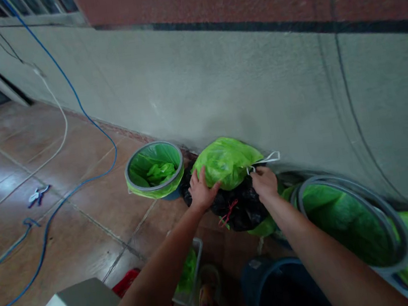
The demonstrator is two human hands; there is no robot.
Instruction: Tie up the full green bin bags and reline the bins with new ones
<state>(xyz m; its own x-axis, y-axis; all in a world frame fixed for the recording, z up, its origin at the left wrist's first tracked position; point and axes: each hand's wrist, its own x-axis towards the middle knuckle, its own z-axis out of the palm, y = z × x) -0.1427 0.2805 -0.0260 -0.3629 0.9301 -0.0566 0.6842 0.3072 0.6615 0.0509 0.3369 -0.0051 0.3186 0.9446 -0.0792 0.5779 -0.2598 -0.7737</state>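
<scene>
A tied bright green plastic bag (225,163) sits on top of a black plastic bag (239,210) against the wall. My left hand (203,189) lies with fingers spread on the green bag's lower edge. My right hand (264,183) pinches near a white drawstring loop (267,158) at the green bag's right side. A red string (229,212) lies on the black bag below my hands. To the left stands a round bin with a green liner (152,152), and a larger green-lined bin (344,220) stands to the right.
A dark blue bin (280,273) stands below my right arm, and a basket holding green plastic (187,270) is below my left arm. Blue and white cables (67,85) run along the brown tiled floor (95,212) beside the grey wall (217,81).
</scene>
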